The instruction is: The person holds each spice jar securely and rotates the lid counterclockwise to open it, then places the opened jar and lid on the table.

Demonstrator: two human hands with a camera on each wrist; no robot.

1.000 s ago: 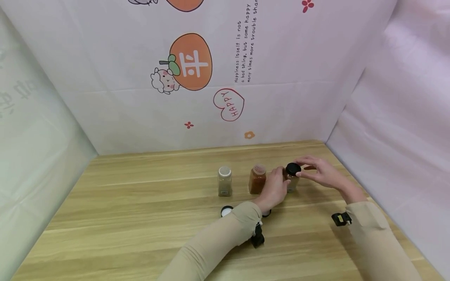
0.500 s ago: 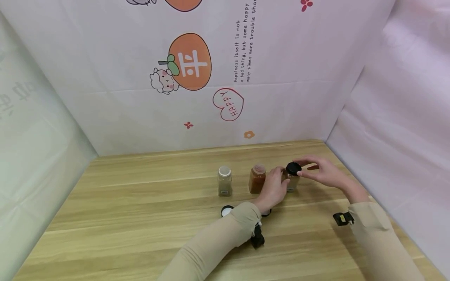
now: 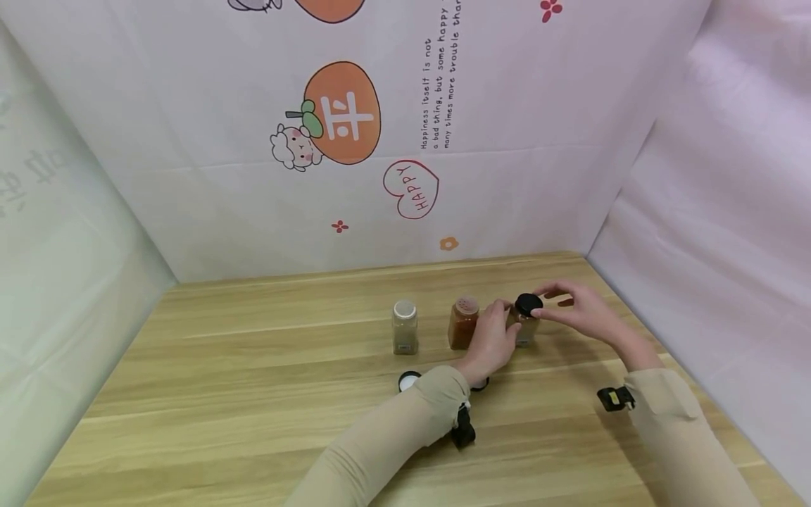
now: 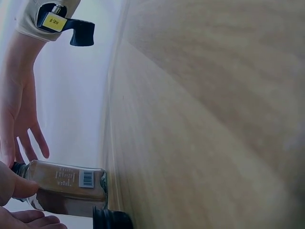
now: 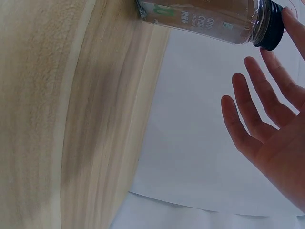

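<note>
A square spice jar [image 3: 527, 334] stands upright on the table at the right, with a black lid [image 3: 529, 304] on top. My left hand [image 3: 491, 341] grips the jar's body from the left, with the thumb across its near side. From the right, my right hand [image 3: 588, 314] pinches the lid between thumb and index finger. Its other fingers [image 5: 248, 109] are spread away from the jar in the right wrist view. Brown powder fills much of the clear jar [image 4: 64, 186], and a barcode label shows in the left wrist view.
Left of my left hand stands a jar of red-brown spice [image 3: 463, 334] with a perforated top. Further left is a jar of pale powder [image 3: 405, 335]. Two loose black lids lie nearer me, one lid [image 3: 409, 381] upturned, the other lid [image 3: 481, 385] partly behind my left wrist.
My right thumb and index finger have shifted slightly around the lid's edge. The left hand and the jars stay where they were.
</note>
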